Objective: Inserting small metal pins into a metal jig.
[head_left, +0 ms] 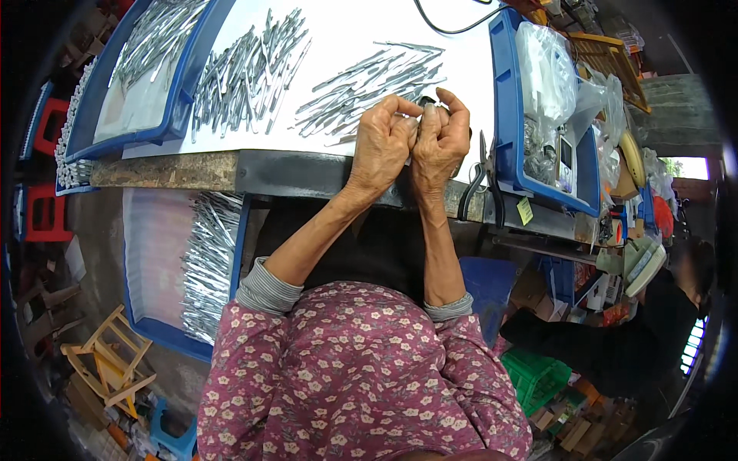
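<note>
My left hand (382, 142) and my right hand (440, 142) meet over the near edge of the white-topped table. The fingers of both are pinched and bent inward, thumbs close together. A small dark piece (425, 101) shows between the fingertips; the fingers cover most of it, and I cannot make out its kind. Just beyond my left hand lies a loose pile of thin, silvery metal strips (369, 84). A second pile of similar strips (250, 73) sits farther left. Black-handled pliers (483, 180) rest at the table edge, right of my right hand.
Blue trays with more strips stand at the upper left (173, 115) and below the table (238, 284). On the right, a blue tray (503, 115) holds plastic bags. A dark cable (453, 31) curves across the back. Another person in black (615, 338) is at the right.
</note>
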Motion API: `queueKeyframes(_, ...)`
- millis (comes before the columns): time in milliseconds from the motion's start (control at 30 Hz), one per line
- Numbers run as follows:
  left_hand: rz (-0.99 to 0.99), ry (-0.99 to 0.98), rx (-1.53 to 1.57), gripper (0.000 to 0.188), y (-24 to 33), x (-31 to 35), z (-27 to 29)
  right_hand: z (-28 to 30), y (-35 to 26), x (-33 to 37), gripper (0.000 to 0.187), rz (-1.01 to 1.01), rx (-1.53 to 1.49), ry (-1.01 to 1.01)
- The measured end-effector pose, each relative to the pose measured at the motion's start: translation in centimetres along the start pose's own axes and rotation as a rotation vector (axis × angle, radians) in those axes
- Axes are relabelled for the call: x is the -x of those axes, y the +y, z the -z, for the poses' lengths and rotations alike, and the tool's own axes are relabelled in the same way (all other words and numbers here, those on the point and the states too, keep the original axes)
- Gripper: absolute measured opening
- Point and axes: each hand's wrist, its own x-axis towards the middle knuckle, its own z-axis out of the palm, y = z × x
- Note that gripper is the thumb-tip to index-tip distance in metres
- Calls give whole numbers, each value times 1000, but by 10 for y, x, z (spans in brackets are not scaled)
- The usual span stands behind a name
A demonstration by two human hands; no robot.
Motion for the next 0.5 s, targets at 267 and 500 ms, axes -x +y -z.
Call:
queueKeyframes(267,-6,-78,-207,14,13,-13,12,10,10,-14,31,-117,-158,-94)
queueKeyframes(500,-184,33,-975,21,17,-69,76,55,19,-13,16,-16,294,-223)
